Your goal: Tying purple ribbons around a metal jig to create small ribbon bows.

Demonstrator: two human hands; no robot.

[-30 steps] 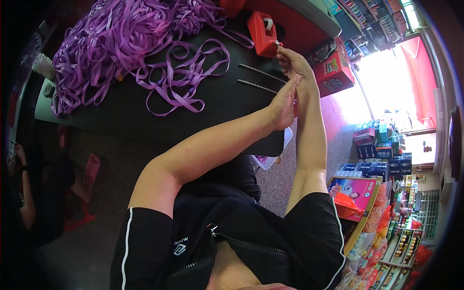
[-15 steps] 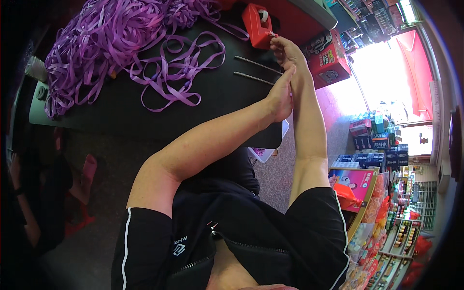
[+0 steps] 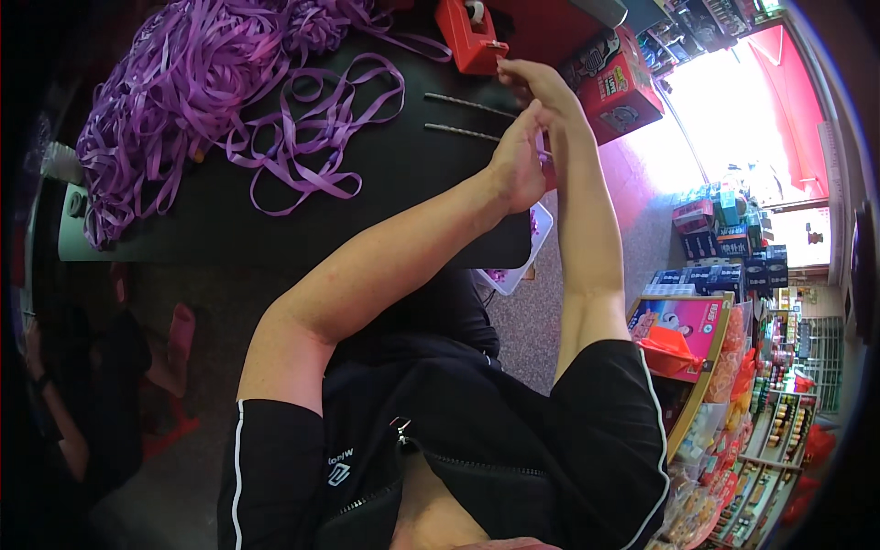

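My right hand (image 3: pixel 548 94) reaches past the table's right edge with its fingers bent together beside the cutter of a red tape dispenser (image 3: pixel 470 41). Whatever sits in those fingers is too small to make out. My left hand (image 3: pixel 519 165) is just below, overlapping the right wrist in this view. Its fingers are largely hidden, and a bit of purple-pink shows behind it. Two thin twisted rods (image 3: pixel 461 131) lie on the black table (image 3: pixel 302 234), pointing at my hands. Left of them are a loose tangle of purple ribbon (image 3: pixel 335 137) and a large heap of purple ribbon (image 3: pixel 197 87).
A white tray (image 3: pixel 541 240) with purple bits is below the table's right corner. A red printed box (image 3: pixel 616 87) stands beyond my right hand. Display shelves (image 3: pixel 779 431) and stacked boxes (image 3: pixel 724 229) line the right side. Another person's arm (image 3: pixel 60 412) shows at lower left.
The view has shifted, so the table and dispenser appear farther left and higher. My hands keep nearly the same place beside the dispenser. More of the white tray shows.
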